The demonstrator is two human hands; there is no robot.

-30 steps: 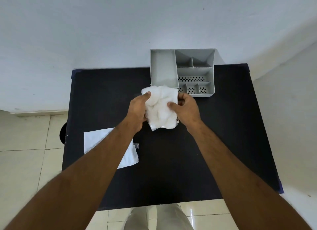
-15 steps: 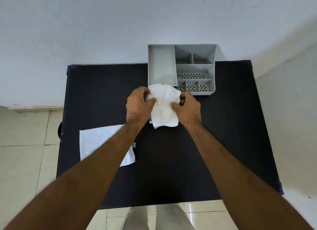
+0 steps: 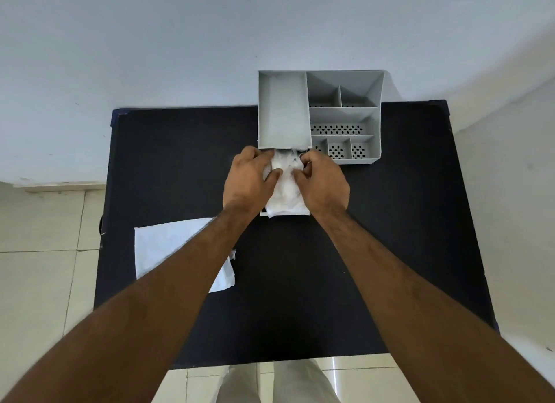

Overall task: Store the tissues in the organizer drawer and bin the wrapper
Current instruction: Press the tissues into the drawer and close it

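A grey plastic organizer (image 3: 345, 114) with several compartments stands at the table's far edge. Its drawer (image 3: 285, 213) is pulled out toward me below the large left compartment. A white wad of tissues (image 3: 285, 189) lies in the drawer. My left hand (image 3: 249, 180) presses on the wad's left side and my right hand (image 3: 324, 183) on its right side, fingers curled into the tissues. A flat white wrapper (image 3: 168, 246) lies on the table at the left, partly under my left forearm.
The black table (image 3: 390, 222) stands against a pale wall. Tiled floor shows on the left and below the near edge. A white wall runs along the table's right side. My trouser legs show at the bottom.
Both hands have lowered the tissues from above the table into the pulled-out drawer and now press them down. The wad is more bunched and more hidden by my fingers.
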